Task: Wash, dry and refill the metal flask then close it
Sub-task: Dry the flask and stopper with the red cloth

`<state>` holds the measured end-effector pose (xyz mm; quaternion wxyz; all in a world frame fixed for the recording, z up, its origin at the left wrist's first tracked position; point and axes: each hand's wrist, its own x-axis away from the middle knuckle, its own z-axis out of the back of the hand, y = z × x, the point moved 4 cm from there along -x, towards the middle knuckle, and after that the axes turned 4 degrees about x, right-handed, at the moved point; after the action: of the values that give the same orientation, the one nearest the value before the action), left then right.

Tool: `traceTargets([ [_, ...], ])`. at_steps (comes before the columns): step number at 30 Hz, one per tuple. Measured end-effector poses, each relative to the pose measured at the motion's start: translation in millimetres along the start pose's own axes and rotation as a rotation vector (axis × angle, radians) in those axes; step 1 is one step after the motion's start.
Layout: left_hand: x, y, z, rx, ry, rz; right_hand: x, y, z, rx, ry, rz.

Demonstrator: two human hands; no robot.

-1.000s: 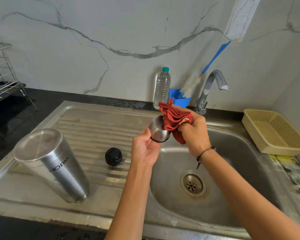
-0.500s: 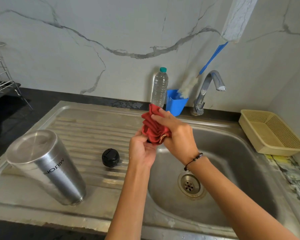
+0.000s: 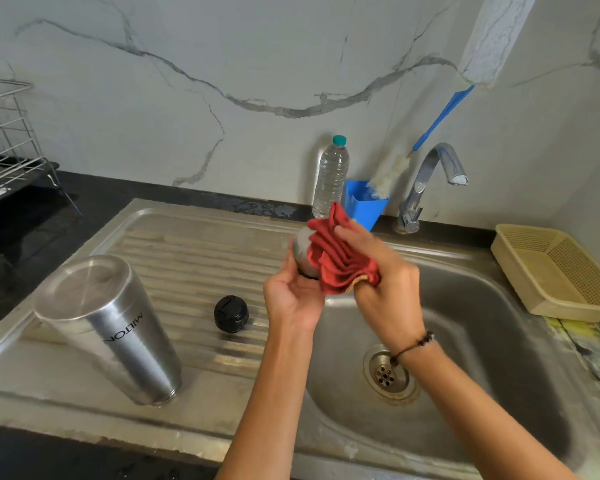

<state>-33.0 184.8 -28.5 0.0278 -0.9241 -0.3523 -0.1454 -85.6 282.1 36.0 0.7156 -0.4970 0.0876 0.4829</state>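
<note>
Three flask parts show. Metal flask [image 3: 108, 327] stands inverted on the draining board: rigid, smooth steel, likely slippery when wet; grip mid-body. Black stopper [image 3: 231, 313] lies beside it. Left hand [image 3: 293, 296] cups the steel cap [image 3: 302, 251], fingers curled. Right hand [image 3: 383, 282] grips a soft red cloth [image 3: 340, 261] against it.

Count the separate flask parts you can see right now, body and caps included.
3. The flask body stands upside down on the drainboard; the black stopper sits beside it; the steel cup lid is in the left hand, wiped with the red cloth.
</note>
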Motion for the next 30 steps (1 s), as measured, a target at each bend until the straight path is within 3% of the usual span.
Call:
traceTargets([
  [3,3,-3,2,0.058,-0.014,0.087,14,1,-11,-0.023,0.002,0.04],
  [7,4,-6,3,-0.05,-0.057,0.05,7,15,-7,-0.09,0.012,-0.128],
  [16,8,-1,-5,-0.936,-0.288,0.035,-1,41,3,-0.333,0.033,-0.424],
  [23,9,14,0,-1.51,-0.134,-0.192,-4,51,-15,-0.468,-0.065,-0.582],
  [26,3,23,3,-1.739,-0.014,-0.401,-8,58,-20,-0.444,-0.058,-0.644],
  [30,-7,30,10,-1.857,0.18,-0.565,-14,77,-30,-0.349,-0.105,-0.753],
])
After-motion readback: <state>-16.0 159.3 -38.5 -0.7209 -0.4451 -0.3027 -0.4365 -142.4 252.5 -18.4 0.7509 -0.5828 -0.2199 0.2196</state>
